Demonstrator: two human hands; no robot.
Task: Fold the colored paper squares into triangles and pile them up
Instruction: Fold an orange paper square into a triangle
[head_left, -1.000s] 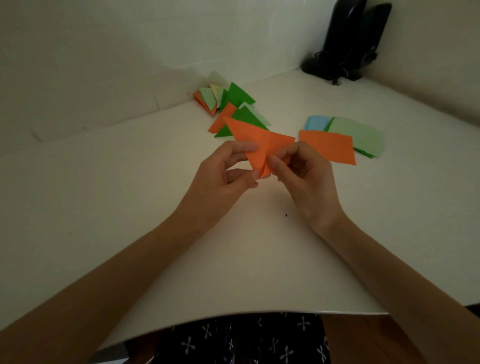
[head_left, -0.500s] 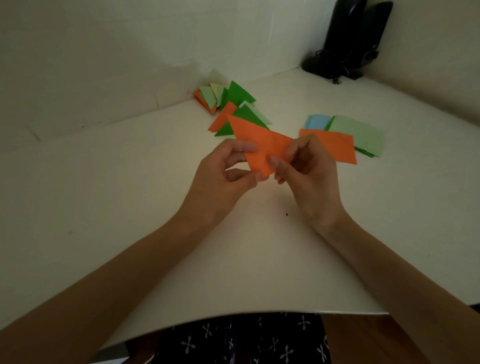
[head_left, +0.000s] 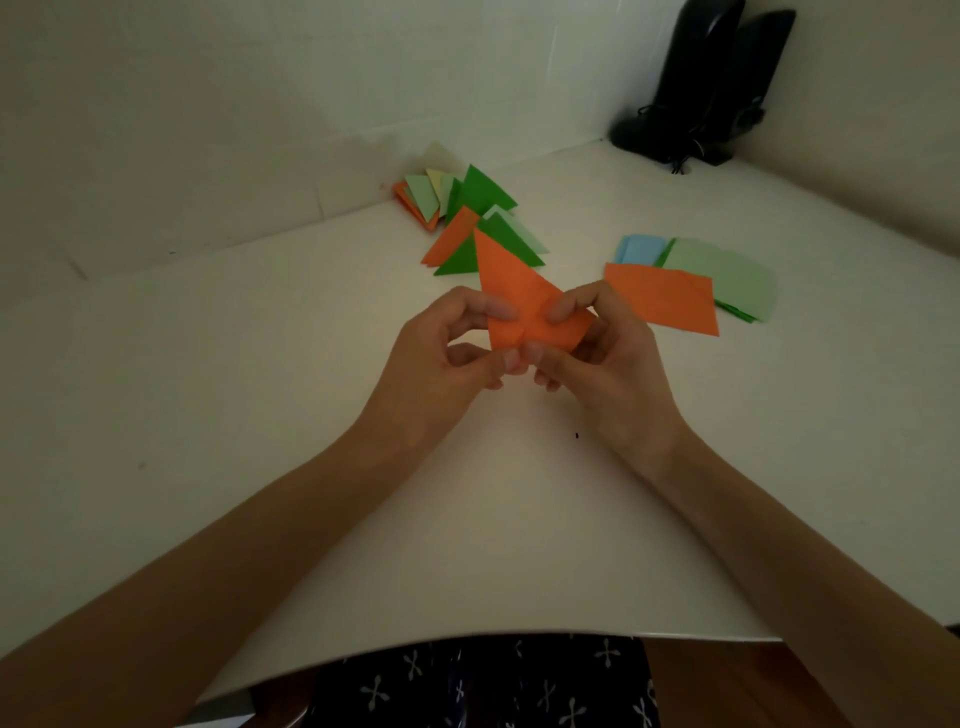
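An orange folded paper triangle (head_left: 511, 293) is held above the white table, its long tip pointing away from me. My left hand (head_left: 447, 358) pinches its left edge between thumb and fingers. My right hand (head_left: 605, 358) pinches its right side the same way. Behind it lies a loose pile of folded triangles (head_left: 478, 218) in green, orange, pale green and yellow. To the right rests a stack of flat squares (head_left: 722, 280), with an orange square (head_left: 662, 296) on top of pale green and blue ones.
The white table (head_left: 260, 415) meets a pale wall at the back. Black speakers (head_left: 711, 83) with a cable stand in the far right corner. The table's front edge curves just above my patterned clothing (head_left: 483, 680).
The orange triangle has turned in my hands, so its long tip now points away instead of to the upper left. My right fingers have shifted onto its right side.
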